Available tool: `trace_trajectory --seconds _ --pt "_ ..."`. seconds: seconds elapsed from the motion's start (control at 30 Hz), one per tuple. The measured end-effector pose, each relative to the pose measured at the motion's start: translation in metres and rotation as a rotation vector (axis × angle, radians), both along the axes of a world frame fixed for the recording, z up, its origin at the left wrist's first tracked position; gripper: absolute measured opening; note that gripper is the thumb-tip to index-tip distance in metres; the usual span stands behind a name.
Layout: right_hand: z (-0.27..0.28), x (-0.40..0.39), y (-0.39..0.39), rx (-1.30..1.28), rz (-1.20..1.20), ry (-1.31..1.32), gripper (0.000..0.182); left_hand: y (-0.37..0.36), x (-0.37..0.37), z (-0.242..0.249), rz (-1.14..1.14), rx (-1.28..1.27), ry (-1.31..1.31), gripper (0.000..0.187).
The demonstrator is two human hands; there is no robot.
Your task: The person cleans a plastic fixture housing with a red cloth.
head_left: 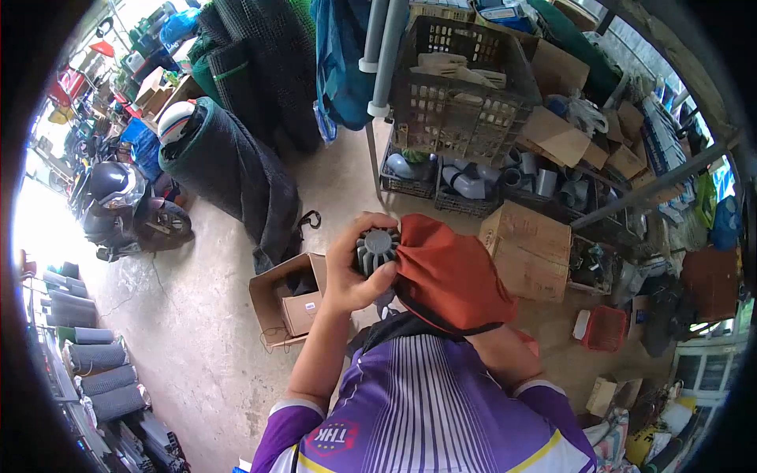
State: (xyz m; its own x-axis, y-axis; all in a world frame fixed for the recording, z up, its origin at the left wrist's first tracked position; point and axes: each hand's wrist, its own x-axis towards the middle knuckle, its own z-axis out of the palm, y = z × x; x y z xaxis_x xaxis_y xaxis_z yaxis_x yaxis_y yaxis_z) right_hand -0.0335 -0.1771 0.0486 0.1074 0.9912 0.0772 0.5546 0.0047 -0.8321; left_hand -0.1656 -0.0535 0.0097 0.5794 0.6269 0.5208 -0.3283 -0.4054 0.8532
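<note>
In front of my chest, my left hand (359,276) is closed around a dark grey ribbed round piece (378,246) with a flat, smooth end facing up. My thumb presses on its near side. Against its right side lies a red-orange cloth (453,276) with a black hem, bunched where it meets the ribs. My right forearm (505,359) runs up under this cloth, which covers my right hand, so its fingers are hidden.
An open cardboard box (260,303) stands on the floor at left, a closed carton (530,251) at right. Beyond are a black crate (473,110) with gloves, crates of grey pipe fittings (465,185), rolled dark mesh (225,169), a motorbike (130,213) and a red basket (605,327).
</note>
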Motion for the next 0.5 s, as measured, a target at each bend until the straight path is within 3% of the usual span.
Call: trace_trajectory --seconds 0.07,0.13,0.23,0.3,0.37,0.47,0.5 --pt "-0.001 0.003 -0.005 0.123 0.032 -0.074 0.045 -0.002 0.001 -0.001 0.037 0.044 0.027 0.051" --pt "0.008 0.004 -0.005 -0.013 0.046 -0.016 0.043 -0.005 0.004 0.0 0.028 0.007 -0.014 0.056" --pt "0.009 -0.003 -0.006 -0.107 -0.029 0.254 0.039 -0.007 0.003 0.003 0.012 -0.018 0.001 0.065" --pt "0.003 -0.004 -0.004 0.003 -0.001 0.129 0.035 -0.007 0.003 0.003 -0.001 -0.081 -0.006 0.069" --pt "-0.011 -0.002 0.001 0.239 0.136 -0.363 0.033 -0.007 0.003 0.0 -0.012 -0.206 -0.054 0.072" --pt "-0.004 -0.007 0.009 0.246 0.017 -0.261 0.017 -0.003 0.001 0.003 -0.036 -0.17 -0.001 0.071" --pt "0.0 -0.005 0.009 0.204 0.082 -0.296 0.022 -0.003 0.002 0.003 -0.041 -0.197 -0.003 0.072"
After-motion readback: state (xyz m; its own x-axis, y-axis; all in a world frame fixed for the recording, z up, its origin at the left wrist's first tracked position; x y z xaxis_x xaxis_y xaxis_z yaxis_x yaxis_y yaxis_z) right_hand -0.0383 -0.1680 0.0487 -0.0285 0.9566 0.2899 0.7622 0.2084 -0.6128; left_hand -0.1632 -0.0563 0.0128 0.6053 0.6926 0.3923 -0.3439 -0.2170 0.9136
